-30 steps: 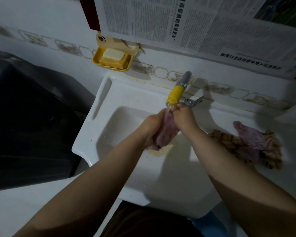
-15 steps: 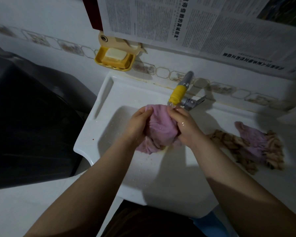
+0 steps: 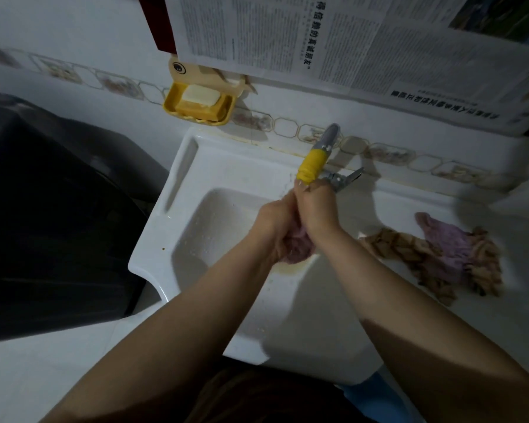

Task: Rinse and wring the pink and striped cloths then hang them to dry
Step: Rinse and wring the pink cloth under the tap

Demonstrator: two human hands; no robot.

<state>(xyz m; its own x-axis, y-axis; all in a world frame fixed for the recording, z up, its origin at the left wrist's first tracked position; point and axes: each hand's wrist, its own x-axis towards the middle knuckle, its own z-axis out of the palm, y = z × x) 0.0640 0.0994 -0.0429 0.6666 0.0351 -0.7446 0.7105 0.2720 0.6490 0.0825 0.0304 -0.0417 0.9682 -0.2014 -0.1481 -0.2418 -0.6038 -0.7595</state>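
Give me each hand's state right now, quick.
Left hand: fingers curled round the bunched wet pink cloth over the white sink basin.
Right hand: gripping the same cloth's upper end, under the yellow-sleeved tap.

Single head-worn wide-angle view, looking forward and steeply down from close above a white sink (image 3: 177, 209) that fills the frame's centre. Both forearms entering from the bottom edge, hands (image 3: 297, 218) meeting near centre under the tap (image 3: 313, 158). Tiled wall and newspaper (image 3: 333, 41) across the top; dark bulk at left. Edges bowed by the lens.
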